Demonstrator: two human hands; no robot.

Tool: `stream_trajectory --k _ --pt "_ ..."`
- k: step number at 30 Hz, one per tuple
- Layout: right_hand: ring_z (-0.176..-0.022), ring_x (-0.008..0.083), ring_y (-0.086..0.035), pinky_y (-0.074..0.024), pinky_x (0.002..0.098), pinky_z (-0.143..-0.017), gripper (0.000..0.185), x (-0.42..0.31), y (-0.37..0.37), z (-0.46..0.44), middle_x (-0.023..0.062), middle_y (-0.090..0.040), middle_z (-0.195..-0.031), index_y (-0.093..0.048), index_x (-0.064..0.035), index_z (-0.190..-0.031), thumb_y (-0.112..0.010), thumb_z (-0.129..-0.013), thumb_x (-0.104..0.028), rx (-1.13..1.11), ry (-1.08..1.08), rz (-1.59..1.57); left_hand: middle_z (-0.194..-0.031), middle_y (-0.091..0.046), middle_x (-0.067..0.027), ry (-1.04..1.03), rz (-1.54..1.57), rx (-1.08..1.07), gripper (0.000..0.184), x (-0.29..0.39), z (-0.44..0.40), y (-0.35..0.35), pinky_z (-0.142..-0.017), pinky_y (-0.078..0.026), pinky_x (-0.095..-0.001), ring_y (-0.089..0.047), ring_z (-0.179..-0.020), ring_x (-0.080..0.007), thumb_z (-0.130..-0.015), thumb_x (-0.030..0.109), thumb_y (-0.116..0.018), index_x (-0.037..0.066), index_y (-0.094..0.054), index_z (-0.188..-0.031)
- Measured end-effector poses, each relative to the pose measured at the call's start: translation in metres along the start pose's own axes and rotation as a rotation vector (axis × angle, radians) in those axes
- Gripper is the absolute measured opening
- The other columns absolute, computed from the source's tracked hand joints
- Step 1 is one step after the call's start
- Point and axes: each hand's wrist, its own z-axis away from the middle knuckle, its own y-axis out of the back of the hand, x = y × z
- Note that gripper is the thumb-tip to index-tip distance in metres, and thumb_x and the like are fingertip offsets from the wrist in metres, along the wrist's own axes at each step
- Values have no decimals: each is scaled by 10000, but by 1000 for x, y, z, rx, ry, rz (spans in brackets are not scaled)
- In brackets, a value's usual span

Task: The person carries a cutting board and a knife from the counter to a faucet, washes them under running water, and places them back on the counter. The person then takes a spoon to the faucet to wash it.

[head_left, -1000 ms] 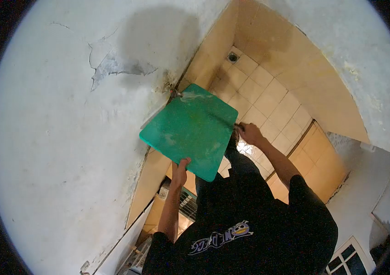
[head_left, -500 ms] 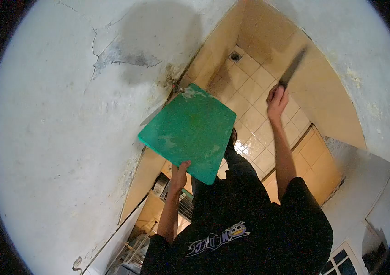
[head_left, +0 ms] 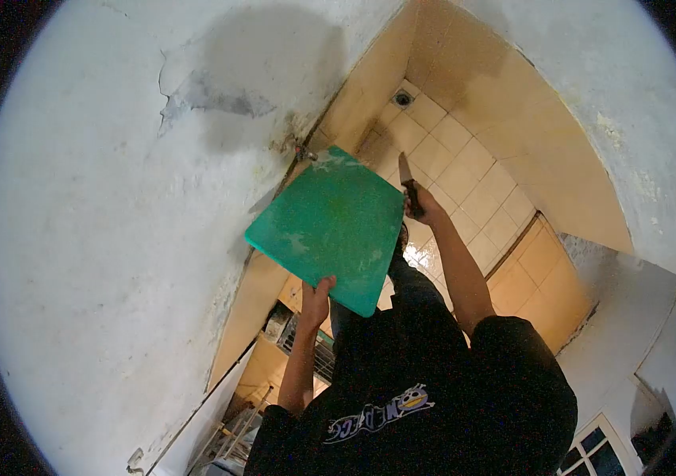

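A green cutting board (head_left: 330, 226) with pale worn patches is held out in front of my body. My left hand (head_left: 318, 295) grips its near edge, thumb on top and the other fingers hidden underneath. In my right hand (head_left: 425, 205) is a knife (head_left: 406, 174), its dark handle wrapped by the fingers and its blade pointing up and away. That hand is close beside the board's right corner; whether they touch I cannot tell. Beyond the board's far corner, a tap (head_left: 304, 152) sticks out of the wall.
A tiled floor (head_left: 453, 163) with a drain (head_left: 402, 98) lies below, enclosed by low tan walls (head_left: 544, 143). The peeling white wall (head_left: 115, 238) rises on the left. A rack (head_left: 322, 357) stands behind my left arm, and a white-framed window (head_left: 596, 452) is at lower right.
My right hand has swung left with the knife, from out over the floor to beside the cutting board. The board and my left hand have hardly moved.
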Motion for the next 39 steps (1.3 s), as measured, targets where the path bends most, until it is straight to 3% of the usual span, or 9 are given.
stream_trajectory --k 1,16,22,25,27,30,33,35,39 --pt "-395 106 -471 -423 261 -347 374 -2 -11 -3 -19 -483 -524 -496 -129 -716 -407 -982 -377 58 -25 -57 -1214 -508 -188 -19 63 -53 442 0 4 1 -971 -379 -421 -486 -1105 -301 -860 200 -559 -63 -484 -1208" --pt "-395 103 -473 -418 267 -354 367 40 -42 181 -19 -485 -522 -524 -104 -925 -369 -996 -429 56 -397 -19 -1214 -489 -191 -97 91 -101 539 -11 -8 16 -958 -411 -466 -496 -1136 -307 -882 189 -517 -43 -325 -1330" --pt "-716 377 -643 -522 479 -631 336 -4 4 68 225 -650 -842 -481 -35 -1191 -501 -920 -232 609 746 1460 -1262 -446 -210 54 163 4 533 -39 -5 15 -997 -384 -468 -462 -1185 -326 -893 212 -519 -34 -340 -1330" --pt "-867 448 -628 -507 534 -749 433 -13 -11 6 280 -638 -962 -444 -49 -1261 -530 -850 -156 514 687 1650 -1220 -453 -187 -9 219 0 514 -57 0 11 -972 -372 -419 -470 -1109 -306 -888 212 -531 -40 -364 -1304" --pt "-1012 407 -613 -497 476 -851 540 -22 -58 14 281 -610 -1101 -382 -78 -1363 -494 -835 -98 223 201 1892 -1194 -457 -172 -78 236 -10 504 -63 2 7 -947 -370 -393 -473 -1059 -292 -886 208 -534 -41 -368 -1292" --pt "-995 406 -620 -498 483 -838 573 -2 -77 26 268 -623 -1082 -373 -76 -1365 -541 -821 -140 348 11 1897 -1150 -570 -147 -309 -39 29 225 -61 6 1 -993 -392 -460 -531 -1075 -271 -972 125 -456 3 -581 -1113" --pt "-968 411 -623 -496 486 -834 545 17 -77 73 270 -623 -1062 -375 -72 -1359 -528 -854 -208 184 96 1960 -1092 -569 -116 -398 -127 -96 211 -54 1 -4 -951 -426 -436 -542 -1050 -253 -941 112 -492 18 -575 -1110" --pt "-970 418 -615 -492 491 -838 513 27 -65 108 274 -615 -1078 -385 -58 -1351 -510 -873 -197 130 135 1794 -1115 -562 -108 -129 381 43 246 -46 -9 -17 -928 -428 -428 -539 -1055 -251 -907 122 -515 26 -582 -1124" --pt "-945 421 -630 -514 503 -790 443 17 -60 158 237 -652 -1010 -442 -109 -1323 -441 -941 -332 234 394 1722 -1117 -561 -98 42 362 28 281 -58 -9 -11 -924 -423 -411 -534 -1062 -245 -875 150 -543 21 -580 -1122"
